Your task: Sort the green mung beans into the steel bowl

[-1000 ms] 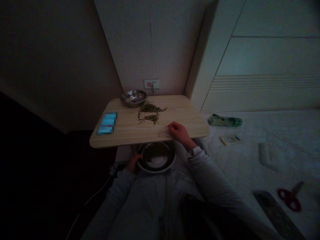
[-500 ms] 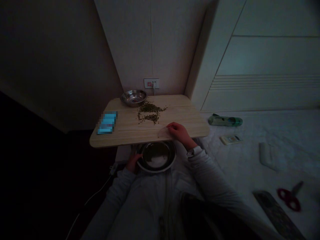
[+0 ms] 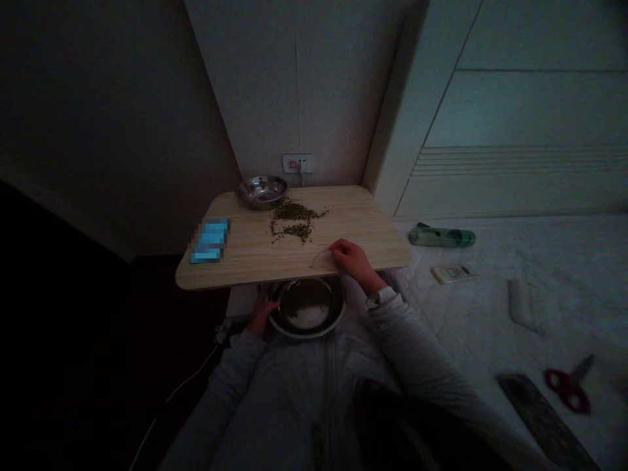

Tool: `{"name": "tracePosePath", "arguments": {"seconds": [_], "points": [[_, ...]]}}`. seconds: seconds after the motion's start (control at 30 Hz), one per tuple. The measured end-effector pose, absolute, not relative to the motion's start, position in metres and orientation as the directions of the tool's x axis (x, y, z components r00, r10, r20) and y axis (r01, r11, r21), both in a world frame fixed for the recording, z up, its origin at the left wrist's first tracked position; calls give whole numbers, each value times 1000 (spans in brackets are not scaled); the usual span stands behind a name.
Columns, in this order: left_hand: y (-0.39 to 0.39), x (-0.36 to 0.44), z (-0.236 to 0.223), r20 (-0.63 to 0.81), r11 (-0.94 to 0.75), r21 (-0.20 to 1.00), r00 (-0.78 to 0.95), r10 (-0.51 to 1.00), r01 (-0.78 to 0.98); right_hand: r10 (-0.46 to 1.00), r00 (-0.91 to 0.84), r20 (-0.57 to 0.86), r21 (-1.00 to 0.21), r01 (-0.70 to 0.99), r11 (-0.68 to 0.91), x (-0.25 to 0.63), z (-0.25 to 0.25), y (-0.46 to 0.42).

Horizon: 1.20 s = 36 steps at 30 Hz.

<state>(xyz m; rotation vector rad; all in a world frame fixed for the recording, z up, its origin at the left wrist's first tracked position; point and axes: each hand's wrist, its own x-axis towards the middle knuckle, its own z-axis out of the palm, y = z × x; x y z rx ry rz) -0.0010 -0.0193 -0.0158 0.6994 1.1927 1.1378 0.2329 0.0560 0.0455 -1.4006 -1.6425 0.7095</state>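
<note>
My right hand (image 3: 350,261) is closed in a pinch on a thin clear piece (image 3: 321,258), perhaps plastic, at the front of the small wooden table (image 3: 245,261). Its exact kind is too faint to tell. A small dark bean lies near its tip. Farther back, small green beans (image 3: 294,212) are scattered in a loose patch. Below the table's front edge, my left hand (image 3: 261,319) grips the left rim of a metal basin (image 3: 307,335) at my lap. Greenish beans cover part of the basin's bottom, and the tabletop hides its far rim.
A metal bowl (image 3: 262,191) stands at the table's back left, and a blurred-out phone (image 3: 210,242) lies at the left. On the white bedding to the right are a green bottle-like item (image 3: 441,236), a pale card-like packet (image 3: 451,273) and red-handled scissors (image 3: 569,389). A wall socket (image 3: 297,163) sits behind.
The clear piece in my right hand has tilted slightly, showing now as a thin curved edge. Both hands, the basin and the beans stay nearly where they were.
</note>
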Motion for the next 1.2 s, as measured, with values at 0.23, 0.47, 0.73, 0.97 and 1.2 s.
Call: {"name": "tracePosePath", "arguments": {"seconds": [0.23, 0.47, 0.73, 0.97, 1.2], "points": [[-19, 2, -17, -358, 338, 878, 2, 934, -339, 972, -4, 237, -844, 494, 208, 232, 47, 55], [-20, 4, -10, -362, 344, 857, 26, 932, -384, 972, -57, 226, -856, 464, 227, 232, 45, 56], [-22, 7, -1, -409, 392, 845, 33, 912, -365, 967, -104, 231, -855, 453, 253, 234, 44, 57], [-24, 5, 3, -382, 361, 870, 4, 924, -337, 965, -125, 229, -865, 428, 260, 235, 42, 57], [-22, 6, -6, -435, 411, 827, 27, 900, -384, 965, -140, 220, -871, 417, 259, 235, 42, 58]]}}
